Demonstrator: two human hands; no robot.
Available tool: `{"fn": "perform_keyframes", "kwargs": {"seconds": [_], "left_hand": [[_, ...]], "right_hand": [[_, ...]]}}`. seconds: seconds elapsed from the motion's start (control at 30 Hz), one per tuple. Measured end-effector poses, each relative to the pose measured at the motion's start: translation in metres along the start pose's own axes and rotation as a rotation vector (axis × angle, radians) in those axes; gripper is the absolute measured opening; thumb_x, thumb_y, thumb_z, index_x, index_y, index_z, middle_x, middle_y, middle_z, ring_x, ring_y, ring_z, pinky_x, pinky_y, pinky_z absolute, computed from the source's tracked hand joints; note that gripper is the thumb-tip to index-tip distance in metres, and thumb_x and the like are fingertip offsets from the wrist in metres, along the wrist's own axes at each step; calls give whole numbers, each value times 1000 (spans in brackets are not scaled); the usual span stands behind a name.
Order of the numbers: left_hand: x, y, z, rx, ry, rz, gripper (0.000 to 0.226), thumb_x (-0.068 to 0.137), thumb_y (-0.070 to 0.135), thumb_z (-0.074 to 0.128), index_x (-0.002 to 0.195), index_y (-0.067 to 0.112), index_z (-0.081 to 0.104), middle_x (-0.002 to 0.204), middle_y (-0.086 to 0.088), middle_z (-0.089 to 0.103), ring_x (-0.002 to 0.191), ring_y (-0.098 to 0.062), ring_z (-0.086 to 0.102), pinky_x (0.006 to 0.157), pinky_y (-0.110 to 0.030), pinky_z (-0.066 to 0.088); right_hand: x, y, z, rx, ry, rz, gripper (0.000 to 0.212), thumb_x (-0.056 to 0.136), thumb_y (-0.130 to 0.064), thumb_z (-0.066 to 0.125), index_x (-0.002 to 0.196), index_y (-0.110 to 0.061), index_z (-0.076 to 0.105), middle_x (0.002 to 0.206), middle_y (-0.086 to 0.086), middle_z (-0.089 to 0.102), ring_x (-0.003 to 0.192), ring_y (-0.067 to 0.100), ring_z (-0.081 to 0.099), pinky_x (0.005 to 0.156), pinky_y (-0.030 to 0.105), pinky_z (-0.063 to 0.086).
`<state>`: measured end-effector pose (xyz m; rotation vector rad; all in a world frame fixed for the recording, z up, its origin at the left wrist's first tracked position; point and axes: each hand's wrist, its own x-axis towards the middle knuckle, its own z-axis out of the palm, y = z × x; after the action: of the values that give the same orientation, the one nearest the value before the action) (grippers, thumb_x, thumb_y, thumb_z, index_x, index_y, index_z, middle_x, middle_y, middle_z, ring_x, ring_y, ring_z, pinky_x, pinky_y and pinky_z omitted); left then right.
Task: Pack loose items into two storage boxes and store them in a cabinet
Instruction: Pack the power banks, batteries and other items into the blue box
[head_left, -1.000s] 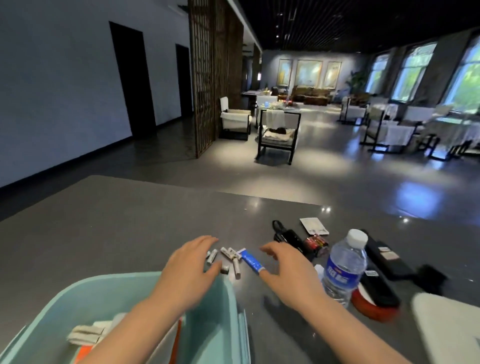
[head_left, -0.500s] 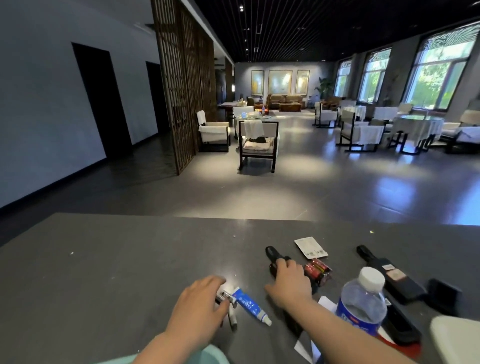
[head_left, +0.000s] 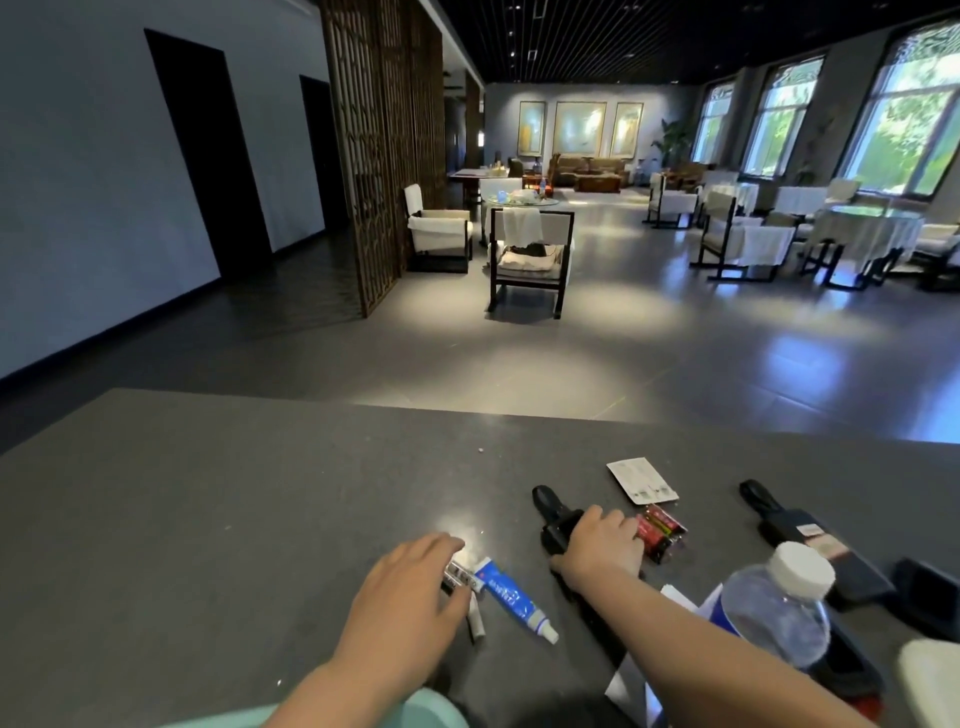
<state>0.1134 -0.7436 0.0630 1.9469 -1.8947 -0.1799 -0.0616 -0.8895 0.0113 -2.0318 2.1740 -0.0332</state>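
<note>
Loose items lie on a dark grey counter. My left hand covers several small white batteries, fingers curled over them. Beside them lies a blue-and-white tube. My right hand grips a long black tool by its middle. Only the rim of a teal storage box shows at the bottom edge.
A pack of red batteries and a white card lie just right of my right hand. A water bottle stands near right, with black flat objects beyond it. The counter's far edge drops to an open floor with chairs.
The view has tilted up, so the teal box has almost left the frame. My right hand moved from the blue tube to the black tool and closed round it. My left hand stays on the small batteries.
</note>
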Motion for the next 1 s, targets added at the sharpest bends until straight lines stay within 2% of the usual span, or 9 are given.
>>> {"fn": "perform_keyframes", "kwargs": {"seconds": [0.2,0.33,0.43,0.53,0.67,0.77,0.83,0.93,1.0], "left_hand": [[-1,2,-2,-31,23,-37,40,92,39,48,131,35,43,137,21,43,126,-6,40,105,-21,27],[-8,2,-12,-102,99,-101,36,91,34,51,127,33,49,134,19,48,124,-6,43,103,-22,31],[-25,9,-26,-137,162,-100,36,90,34,55,125,34,52,131,19,50,122,-4,45,101,-20,32],[-55,25,-45,-248,204,-108,46,83,46,62,126,37,50,125,24,49,117,2,45,96,-18,35],[-103,48,-69,-458,234,-157,63,72,60,67,128,46,42,119,32,50,112,12,47,93,-16,40],[-131,51,-79,-561,328,-199,45,77,49,70,116,44,47,107,29,60,101,11,55,85,-16,45],[-152,47,-86,-627,435,-258,30,81,39,70,106,38,54,96,23,65,89,3,60,79,-22,48],[-181,35,-92,-751,557,-354,15,85,32,67,99,31,63,87,12,70,82,-6,65,76,-30,52],[-200,22,-97,-874,592,-434,20,82,36,64,96,23,69,86,4,73,84,-16,68,80,-37,53]], "right_hand": [[-12,-1,3,90,-67,-5,80,70,-53,71,127,-10,37,130,9,45,124,26,41,95,36,44],[-34,1,-14,151,90,-86,77,62,-52,76,117,-13,40,122,5,46,119,24,43,86,36,47],[-63,-12,-44,331,170,-214,76,56,-48,78,113,-17,41,116,2,45,115,23,45,85,38,49],[-102,-29,-80,604,215,-358,76,49,-47,80,111,-21,44,111,-3,49,110,19,50,84,39,50],[-164,-50,-120,980,48,-435,73,45,-53,83,102,-29,45,103,-10,57,93,8,59,78,34,51],[-201,-64,-128,1262,-193,-440,65,51,-40,89,97,-23,47,94,-4,62,83,9,65,69,29,51],[-222,-76,-123,1368,-307,-438,71,43,-44,89,97,-20,49,94,0,64,84,14,68,74,36,56],[-245,-85,-109,1307,-356,-507,64,55,-47,86,101,-23,49,101,-1,63,88,14,67,80,44,57],[-253,-84,-98,1108,-222,-671,55,68,-48,79,109,-30,47,110,-9,58,88,8,63,80,45,55]]}}
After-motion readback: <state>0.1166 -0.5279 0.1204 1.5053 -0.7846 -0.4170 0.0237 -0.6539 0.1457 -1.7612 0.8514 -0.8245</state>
